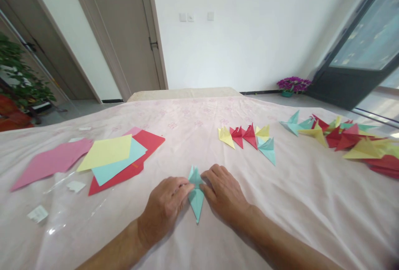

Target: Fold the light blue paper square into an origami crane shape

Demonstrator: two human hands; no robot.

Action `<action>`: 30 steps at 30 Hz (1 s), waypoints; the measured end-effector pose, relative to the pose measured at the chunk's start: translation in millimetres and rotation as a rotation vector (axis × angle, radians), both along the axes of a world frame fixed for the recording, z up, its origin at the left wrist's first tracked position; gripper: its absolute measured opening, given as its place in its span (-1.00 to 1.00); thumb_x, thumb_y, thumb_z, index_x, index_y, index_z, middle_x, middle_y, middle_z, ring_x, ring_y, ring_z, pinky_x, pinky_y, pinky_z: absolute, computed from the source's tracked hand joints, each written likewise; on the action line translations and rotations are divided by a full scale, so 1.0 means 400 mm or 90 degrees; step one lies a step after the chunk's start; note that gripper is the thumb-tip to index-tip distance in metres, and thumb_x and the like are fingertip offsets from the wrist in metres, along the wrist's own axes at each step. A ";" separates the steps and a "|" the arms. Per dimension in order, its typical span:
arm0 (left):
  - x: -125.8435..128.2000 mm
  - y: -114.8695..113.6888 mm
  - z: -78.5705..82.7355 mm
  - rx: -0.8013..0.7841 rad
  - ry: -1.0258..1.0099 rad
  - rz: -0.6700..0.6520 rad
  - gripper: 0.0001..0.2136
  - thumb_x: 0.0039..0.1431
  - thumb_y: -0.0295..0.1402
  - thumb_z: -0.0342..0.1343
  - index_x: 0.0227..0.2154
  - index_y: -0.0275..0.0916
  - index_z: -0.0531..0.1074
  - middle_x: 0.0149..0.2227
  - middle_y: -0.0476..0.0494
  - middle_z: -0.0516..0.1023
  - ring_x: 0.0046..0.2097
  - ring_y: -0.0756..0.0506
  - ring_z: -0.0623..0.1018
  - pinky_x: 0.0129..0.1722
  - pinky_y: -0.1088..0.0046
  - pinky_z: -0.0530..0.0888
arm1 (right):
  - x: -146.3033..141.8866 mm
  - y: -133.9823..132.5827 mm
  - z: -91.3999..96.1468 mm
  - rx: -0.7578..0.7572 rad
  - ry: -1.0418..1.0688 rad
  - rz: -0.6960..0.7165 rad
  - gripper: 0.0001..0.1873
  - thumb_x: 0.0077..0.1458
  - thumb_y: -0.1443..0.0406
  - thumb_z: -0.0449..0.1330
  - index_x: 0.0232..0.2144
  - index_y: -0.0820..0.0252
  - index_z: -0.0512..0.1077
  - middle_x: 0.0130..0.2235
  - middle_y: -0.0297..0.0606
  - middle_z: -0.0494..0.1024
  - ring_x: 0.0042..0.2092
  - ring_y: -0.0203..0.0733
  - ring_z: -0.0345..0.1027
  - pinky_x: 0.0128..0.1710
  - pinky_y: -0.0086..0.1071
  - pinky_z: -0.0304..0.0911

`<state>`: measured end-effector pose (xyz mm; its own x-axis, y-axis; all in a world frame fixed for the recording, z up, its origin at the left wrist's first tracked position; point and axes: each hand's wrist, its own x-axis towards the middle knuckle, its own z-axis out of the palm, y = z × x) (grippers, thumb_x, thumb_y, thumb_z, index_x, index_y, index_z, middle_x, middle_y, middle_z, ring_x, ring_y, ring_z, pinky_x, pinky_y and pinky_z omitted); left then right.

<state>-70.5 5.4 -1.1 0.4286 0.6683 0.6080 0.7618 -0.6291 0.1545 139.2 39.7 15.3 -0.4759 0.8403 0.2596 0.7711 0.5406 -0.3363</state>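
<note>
A teal folded paper piece, long and pointed at both ends, lies on the pale pink cloth in front of me. My left hand presses on its left side with the fingers bent and pinched against the paper. On the other side, my right hand holds its right edge, fingers curled down onto it. Both hands touch the piece at its middle, which they partly hide.
Flat paper sheets lie at the left: pink, yellow, light blue, red. A row of folded pieces sits ahead right, and a bigger pile far right. Paper scraps and clear wrapping lie near left.
</note>
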 end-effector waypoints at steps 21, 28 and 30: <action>0.080 0.130 0.156 -0.368 0.354 -0.072 -0.64 0.00 -0.55 0.09 -0.10 -0.16 0.38 -0.15 -0.10 0.43 -0.27 -0.13 0.58 -0.31 0.39 0.49 | 0.045 0.017 -0.019 -0.054 0.251 -0.048 -0.67 0.03 0.59 0.02 -0.32 0.23 0.50 -0.26 -0.23 0.50 -0.17 -0.20 0.37 -0.12 -0.34 0.25; 0.034 0.128 0.179 -0.428 0.221 -0.081 -0.81 0.03 -0.59 0.08 -0.35 -0.18 0.46 -0.21 -0.06 0.44 -0.28 -0.05 0.52 -0.24 0.44 0.42 | 0.052 0.019 -0.045 -0.010 0.320 -0.002 -0.58 -0.05 0.62 0.03 -0.25 0.15 0.49 -0.26 -0.27 0.45 -0.21 -0.21 0.37 -0.17 -0.34 0.29; 0.019 0.116 0.182 -0.418 0.087 -0.080 -0.85 0.08 -0.58 0.07 -0.36 -0.19 0.43 -0.25 -0.05 0.45 -0.24 -0.06 0.51 -0.21 0.44 0.41 | 0.051 0.015 -0.044 -0.002 0.340 0.023 -0.51 -0.06 0.63 0.02 -0.17 0.12 0.48 -0.23 -0.27 0.44 -0.22 -0.22 0.37 -0.20 -0.34 0.31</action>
